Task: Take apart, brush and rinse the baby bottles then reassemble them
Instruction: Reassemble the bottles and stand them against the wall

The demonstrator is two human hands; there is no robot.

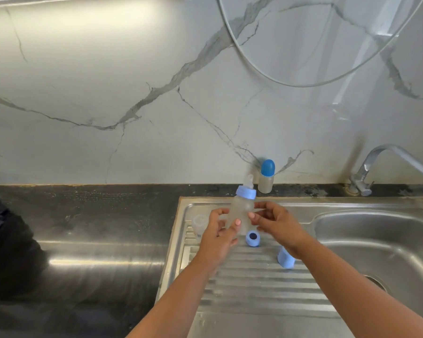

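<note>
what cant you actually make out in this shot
- Head view: the blue part on the drainboard, half hidden by the right hand.
- Clear piece behind the left hand: blurred.
- Held bottle: contents unclear through frosted wall.
- Tap spout: cut by the right edge.

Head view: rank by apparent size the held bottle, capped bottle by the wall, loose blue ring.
1. Held bottle, largest, though nearest the camera.
2. Capped bottle by the wall, farther off, so the gap is unsure.
3. Loose blue ring, smallest.
</note>
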